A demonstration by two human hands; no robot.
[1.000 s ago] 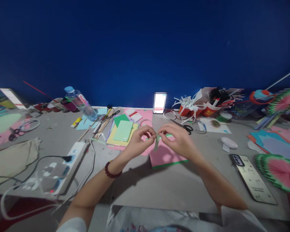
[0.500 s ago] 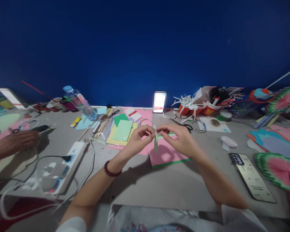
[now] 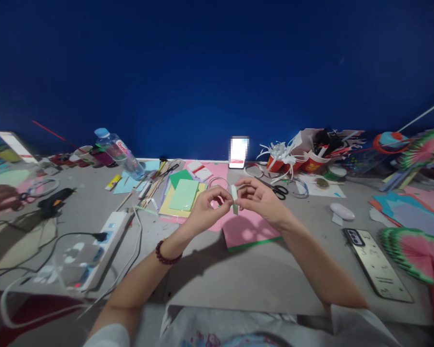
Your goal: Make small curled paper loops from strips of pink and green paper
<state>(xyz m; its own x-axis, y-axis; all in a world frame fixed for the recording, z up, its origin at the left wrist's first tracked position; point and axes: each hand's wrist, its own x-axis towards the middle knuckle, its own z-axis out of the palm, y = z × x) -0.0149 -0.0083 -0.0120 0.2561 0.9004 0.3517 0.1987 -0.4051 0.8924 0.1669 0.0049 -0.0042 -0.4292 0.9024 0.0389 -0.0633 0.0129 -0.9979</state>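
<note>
Between my hands, above the pink sheet, is a short pale strip (image 3: 235, 193), whitish-green and folded or bent over; it looks like paper. My left hand (image 3: 211, 206) pinches its left side between thumb and fingers. From the right, my right hand (image 3: 262, 205) holds its other side with thumb and curled fingertips. Below them lies a pink sheet (image 3: 251, 231) with a green edge strip. A clear ring-shaped roll (image 3: 218, 183) sits just behind my left hand. To its left is a stack of coloured paper with a light green sheet (image 3: 183, 194) on top.
A power strip (image 3: 104, 250) with cables lies left. Black scissors (image 3: 280, 191) and red cups (image 3: 275, 164) stand behind my right hand. A phone (image 3: 378, 265) and pink-green paper fans (image 3: 415, 255) are right. At far left, a co-worker's hand (image 3: 0, 197) is near a black tool (image 3: 56, 202).
My right fingers have shifted and curled; the strip's top now shows above the fingertips, and its hanging end looks shorter. The co-worker's hand has moved left, uncovering the black tool.
</note>
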